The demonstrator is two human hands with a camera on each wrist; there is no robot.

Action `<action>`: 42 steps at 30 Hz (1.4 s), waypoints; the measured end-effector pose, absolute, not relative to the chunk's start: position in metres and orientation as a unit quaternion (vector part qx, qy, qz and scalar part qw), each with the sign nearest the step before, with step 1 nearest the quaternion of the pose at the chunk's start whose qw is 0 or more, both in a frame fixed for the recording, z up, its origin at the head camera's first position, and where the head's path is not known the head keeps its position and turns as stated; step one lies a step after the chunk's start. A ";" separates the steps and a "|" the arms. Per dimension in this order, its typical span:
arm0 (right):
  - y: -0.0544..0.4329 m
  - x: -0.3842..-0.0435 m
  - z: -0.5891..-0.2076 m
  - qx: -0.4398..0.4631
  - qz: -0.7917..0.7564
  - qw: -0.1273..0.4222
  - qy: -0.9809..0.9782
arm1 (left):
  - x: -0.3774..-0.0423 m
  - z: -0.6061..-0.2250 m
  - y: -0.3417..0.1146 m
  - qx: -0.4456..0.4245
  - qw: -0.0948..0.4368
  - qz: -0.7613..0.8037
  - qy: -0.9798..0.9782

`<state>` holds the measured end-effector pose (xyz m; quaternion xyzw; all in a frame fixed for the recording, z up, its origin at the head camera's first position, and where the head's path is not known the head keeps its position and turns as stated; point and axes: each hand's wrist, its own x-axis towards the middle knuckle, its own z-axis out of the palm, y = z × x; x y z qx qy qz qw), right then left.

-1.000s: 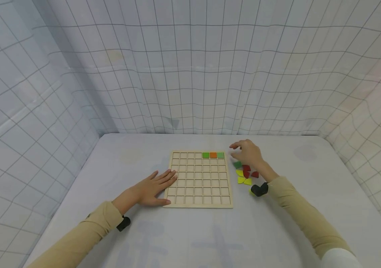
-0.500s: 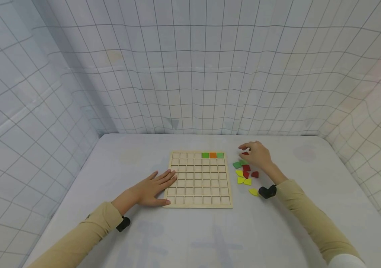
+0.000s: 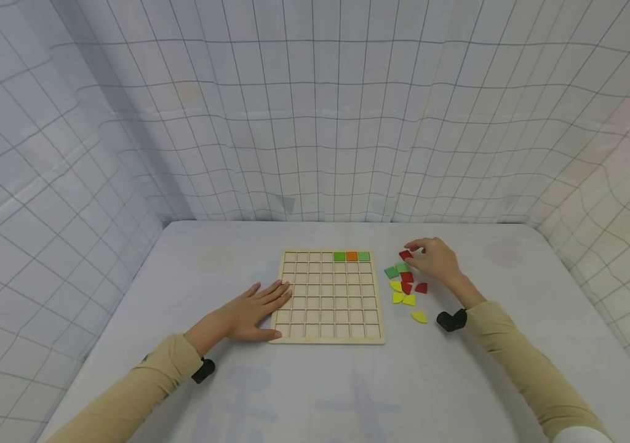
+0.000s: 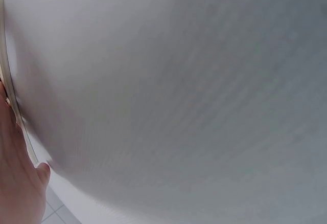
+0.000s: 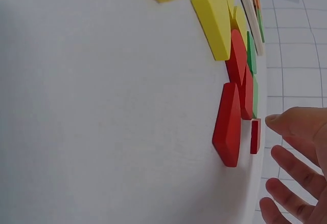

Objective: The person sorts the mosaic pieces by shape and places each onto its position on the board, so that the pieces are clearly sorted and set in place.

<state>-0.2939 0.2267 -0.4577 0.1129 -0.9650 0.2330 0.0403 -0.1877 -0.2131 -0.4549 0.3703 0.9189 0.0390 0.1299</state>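
Note:
My left hand [image 3: 254, 312] lies flat with its fingers spread over the left edge of a square wooden grid board [image 3: 326, 340]. A green tile [image 3: 339, 256], an orange tile [image 3: 351, 256] and a light green tile [image 3: 364, 256] fill cells at the right end of its far row. Beyond the board's right side, my right hand [image 3: 435, 259] hovers by a red tile [image 3: 406, 254], thumb and fingers apart. In the right wrist view, loosely bent fingers [image 5: 294, 170] hold nothing beside the same red tile [image 5: 255, 136].
Right of the board lies a loose group of pieces: a darker green tile [image 3: 392, 272], a light green one [image 3: 402, 267], several red pieces [image 3: 421, 288] and several yellow ones [image 3: 398, 298]. One yellow piece [image 3: 419, 317] sits nearer. White gridded curtains [image 3: 315, 123] enclose the table.
My right hand has drawn back rightward from the board's far right corner, uncovering the red tile and a light green one. The left hand and the board have stayed put.

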 end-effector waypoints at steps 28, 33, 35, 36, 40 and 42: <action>0.237 -0.303 -0.464 0.169 0.205 0.004 -0.964 | -0.187 -0.449 -0.212 0.379 0.123 0.047 0.916; 0.237 -0.302 -0.465 0.165 0.210 0.013 -0.964 | -0.188 -0.451 -0.214 0.377 0.126 0.044 0.916; 0.238 -0.302 -0.466 0.161 0.210 0.015 -0.964 | -0.188 -0.452 -0.215 0.377 0.126 0.042 0.916; 0.238 -0.302 -0.467 0.160 0.208 0.017 -0.965 | -0.188 -0.452 -0.215 0.376 0.128 0.041 0.917; 0.239 -0.301 -0.467 0.152 0.198 0.019 -0.968 | -0.188 -0.453 -0.214 0.374 0.130 0.042 0.917; 0.239 -0.300 -0.466 0.151 0.194 0.019 -0.969 | -0.188 -0.454 -0.214 0.375 0.130 0.043 0.917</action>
